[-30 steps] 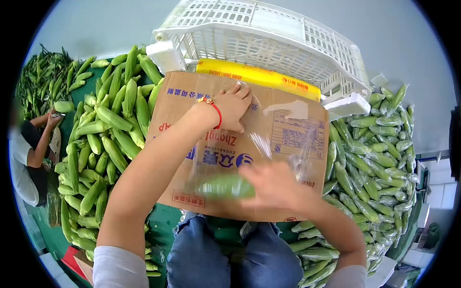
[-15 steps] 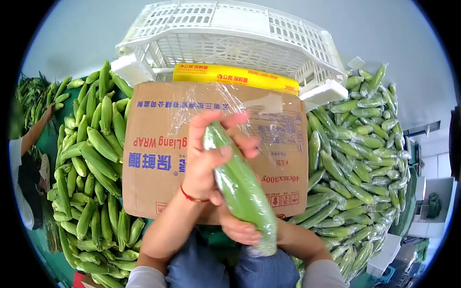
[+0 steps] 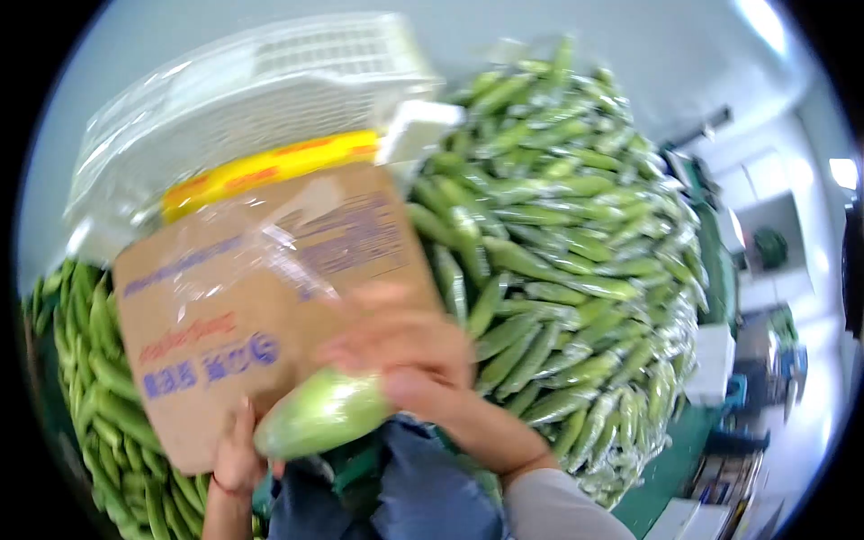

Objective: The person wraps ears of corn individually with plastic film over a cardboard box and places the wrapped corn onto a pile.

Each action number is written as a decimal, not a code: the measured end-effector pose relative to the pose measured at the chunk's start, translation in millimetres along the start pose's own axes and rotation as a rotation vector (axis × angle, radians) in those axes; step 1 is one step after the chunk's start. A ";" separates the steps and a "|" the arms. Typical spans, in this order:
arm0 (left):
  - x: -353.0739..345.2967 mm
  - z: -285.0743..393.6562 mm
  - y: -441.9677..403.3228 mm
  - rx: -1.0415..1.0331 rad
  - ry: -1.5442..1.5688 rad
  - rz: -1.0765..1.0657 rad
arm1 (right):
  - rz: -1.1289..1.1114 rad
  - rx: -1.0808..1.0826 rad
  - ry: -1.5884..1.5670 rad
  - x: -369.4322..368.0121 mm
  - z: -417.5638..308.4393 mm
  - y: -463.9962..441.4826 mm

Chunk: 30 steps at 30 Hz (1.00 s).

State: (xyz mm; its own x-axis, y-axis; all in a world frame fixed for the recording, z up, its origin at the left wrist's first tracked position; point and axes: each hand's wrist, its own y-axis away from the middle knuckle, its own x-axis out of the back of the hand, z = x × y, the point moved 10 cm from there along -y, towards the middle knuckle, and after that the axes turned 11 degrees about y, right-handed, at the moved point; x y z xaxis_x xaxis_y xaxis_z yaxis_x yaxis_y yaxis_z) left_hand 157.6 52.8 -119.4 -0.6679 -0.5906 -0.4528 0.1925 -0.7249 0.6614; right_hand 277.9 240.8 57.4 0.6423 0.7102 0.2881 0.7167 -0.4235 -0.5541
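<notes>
An ear of corn in its green husk (image 3: 324, 414), wrapped in shiny cling film, lies sideways above my lap. Around its right end the fingers of my right hand (image 3: 405, 351) are closed, blurred by motion. My left hand (image 3: 238, 454), with a thin red band at the wrist, is beside the ear's left end, thumb raised and fingers apart. Part of this hand is hidden behind the corn, so I cannot tell if it touches. Beyond both hands stands a cardboard box (image 3: 211, 310) with a sheet of clear film (image 3: 279, 243) on its top.
A yellow cling film roll box (image 3: 270, 169) lies behind the cardboard box, against a white plastic crate (image 3: 243, 99). Film-wrapped corn (image 3: 576, 261) is heaped at the right. At the left is a pile of unwrapped corn (image 3: 112, 405).
The view has swung to the right. The wrapped corn has turned from steep to nearly level, and my right hand has gone from its lower end to its right end. My left hand has moved down.
</notes>
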 end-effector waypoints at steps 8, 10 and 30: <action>-105.4 43.1 15.4 -0.693 -0.656 -0.239 | 0.446 -0.240 -1.077 27.3 44.6 21.0; -182.4 62.3 5.5 -0.889 -1.004 -0.399 | 0.551 -0.397 -1.140 11.2 54.5 60.1; 35.9 143.6 2.7 -1.011 -1.362 0.617 | -0.352 -0.053 0.923 -7.6 103.3 31.2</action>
State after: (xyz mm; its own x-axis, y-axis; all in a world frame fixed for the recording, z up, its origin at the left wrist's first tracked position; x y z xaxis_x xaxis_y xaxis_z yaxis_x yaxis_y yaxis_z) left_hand 30.8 80.5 -48.1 -0.2969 -0.5331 0.7922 0.5845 -0.7575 -0.2907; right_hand 267.4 280.3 -42.8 0.3334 0.0929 0.9382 0.9042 -0.3131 -0.2904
